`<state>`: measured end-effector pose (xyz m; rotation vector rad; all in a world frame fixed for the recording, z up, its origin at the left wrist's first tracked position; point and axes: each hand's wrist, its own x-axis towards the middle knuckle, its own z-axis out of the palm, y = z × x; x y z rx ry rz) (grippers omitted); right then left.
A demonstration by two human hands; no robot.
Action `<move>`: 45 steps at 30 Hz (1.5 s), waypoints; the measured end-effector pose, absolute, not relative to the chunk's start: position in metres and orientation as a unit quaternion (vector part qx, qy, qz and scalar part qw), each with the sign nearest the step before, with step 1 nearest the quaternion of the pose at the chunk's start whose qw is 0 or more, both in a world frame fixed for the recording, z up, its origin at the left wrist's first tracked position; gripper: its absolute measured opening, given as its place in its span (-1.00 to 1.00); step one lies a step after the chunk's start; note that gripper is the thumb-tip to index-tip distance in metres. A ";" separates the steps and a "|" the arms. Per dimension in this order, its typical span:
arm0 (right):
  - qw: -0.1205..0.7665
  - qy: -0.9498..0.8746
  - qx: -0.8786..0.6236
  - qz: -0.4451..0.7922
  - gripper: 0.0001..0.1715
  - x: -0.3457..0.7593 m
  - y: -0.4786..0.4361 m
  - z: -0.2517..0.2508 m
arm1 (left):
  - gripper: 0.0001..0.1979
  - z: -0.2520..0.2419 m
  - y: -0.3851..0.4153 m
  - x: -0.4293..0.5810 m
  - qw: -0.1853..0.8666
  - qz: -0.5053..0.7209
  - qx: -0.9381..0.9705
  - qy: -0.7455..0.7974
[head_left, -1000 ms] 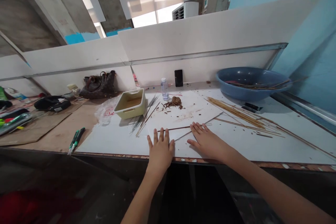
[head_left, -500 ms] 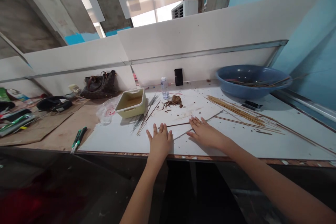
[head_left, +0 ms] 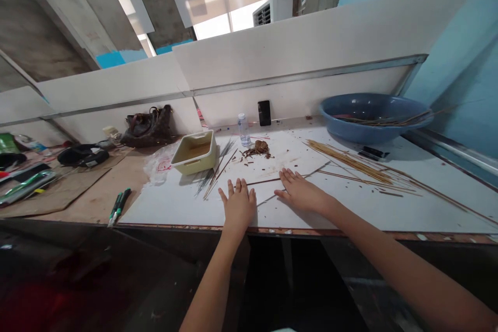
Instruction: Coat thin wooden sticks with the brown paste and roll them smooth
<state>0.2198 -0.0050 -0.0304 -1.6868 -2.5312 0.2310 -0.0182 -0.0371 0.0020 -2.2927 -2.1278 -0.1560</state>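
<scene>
My left hand (head_left: 238,207) lies flat, palm down, on a white board (head_left: 163,207) near its front edge. My right hand (head_left: 300,193) rests flat on the same board, fingers spread, holding nothing. Between them runs a thin brown stick (head_left: 264,181), whose ends reach toward each hand. A bundle of thin wooden sticks (head_left: 350,162) lies further right, and a fan of dark pointed sticks (head_left: 216,174) lies ahead of my left hand. A small heap of brown shavings (head_left: 257,149) sits beyond my hands.
A blue basin (head_left: 373,132) holding sticks stands at the back right. A cream tray (head_left: 193,152), a water bottle (head_left: 244,130) and an upright phone (head_left: 264,113) stand along the back. Green-handled utility knives (head_left: 119,206) lie left of the board, and a wall panel runs behind.
Both hands have slid slightly forward across the board, the right one also a little toward the left. The view has tilted slightly.
</scene>
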 end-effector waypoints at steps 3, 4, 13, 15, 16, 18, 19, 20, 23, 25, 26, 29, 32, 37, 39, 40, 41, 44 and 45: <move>0.059 -0.830 -0.552 0.061 0.15 0.219 -0.014 -0.033 | -0.37 0.001 -0.044 -0.019 0.012 -0.060 -0.735 -0.676; 0.063 -0.831 -0.550 0.058 0.17 0.220 -0.020 -0.035 | -0.37 0.000 -0.049 -0.021 0.012 -0.062 -0.736 -0.674; 0.059 -0.819 -0.565 0.081 0.12 0.217 -0.013 -0.025 | -0.38 0.005 -0.040 -0.023 0.000 -0.045 -0.735 -0.677; 0.056 -0.816 -0.570 0.078 0.13 0.217 -0.013 -0.026 | -0.39 0.005 -0.040 -0.023 0.003 -0.046 -0.735 -0.676; 0.058 -0.817 -0.568 0.078 0.13 0.218 -0.016 -0.029 | -0.39 0.004 -0.043 -0.024 0.005 -0.048 -0.736 -0.675; 0.068 -0.826 -0.555 0.078 0.14 0.224 -0.023 -0.036 | -0.39 0.000 -0.052 -0.027 0.012 -0.051 -0.738 -0.672; 0.071 -0.832 -0.545 0.078 0.15 0.227 -0.026 -0.039 | -0.39 -0.002 -0.055 -0.028 0.016 -0.053 -0.741 -0.670; 0.071 -0.836 -0.538 0.076 0.15 0.229 -0.027 -0.041 | -0.39 -0.003 -0.057 -0.030 0.018 -0.055 -0.743 -0.667; 0.053 -0.837 -0.539 0.074 0.13 0.230 -0.019 -0.036 | -0.39 -0.001 -0.051 -0.030 0.008 -0.059 -0.743 -0.667; 0.045 -0.830 -0.551 0.078 0.11 0.226 -0.010 -0.028 | -0.39 0.003 -0.042 -0.027 -0.003 -0.061 -0.736 -0.675; 0.045 -0.826 -0.556 0.078 0.11 0.223 -0.007 -0.026 | -0.38 0.005 -0.039 -0.025 -0.006 -0.061 -0.732 -0.679; 0.051 -0.820 -0.565 0.074 0.15 0.218 -0.014 -0.028 | -0.37 0.002 -0.044 -0.023 -0.002 -0.063 -0.727 -0.683; 0.061 -0.819 -0.566 0.068 0.22 0.219 -0.031 -0.040 | -0.37 -0.006 -0.058 -0.026 0.015 -0.070 -0.732 -0.678; 0.063 -0.816 -0.570 0.066 0.17 0.219 -0.023 -0.037 | -0.38 -0.006 -0.049 -0.027 0.011 -0.072 -0.730 -0.680; 0.056 -0.816 -0.571 0.070 0.11 0.217 -0.014 -0.029 | -0.38 -0.001 -0.040 -0.025 0.003 -0.070 -0.728 -0.682; 0.050 -0.816 -0.571 0.072 0.09 0.216 -0.011 -0.025 | -0.38 0.000 -0.038 -0.025 0.001 -0.070 -0.728 -0.682; 0.045 -0.816 -0.572 0.073 0.09 0.216 -0.012 -0.024 | -0.38 0.000 -0.038 -0.026 0.000 -0.070 -0.728 -0.682; 0.040 -0.816 -0.572 0.068 0.13 0.218 -0.025 -0.029 | -0.38 -0.005 -0.051 -0.032 0.005 -0.073 -0.731 -0.678; 0.043 -0.817 -0.571 0.064 0.15 0.220 -0.030 -0.032 | -0.38 -0.007 -0.056 -0.034 0.005 -0.073 -0.733 -0.676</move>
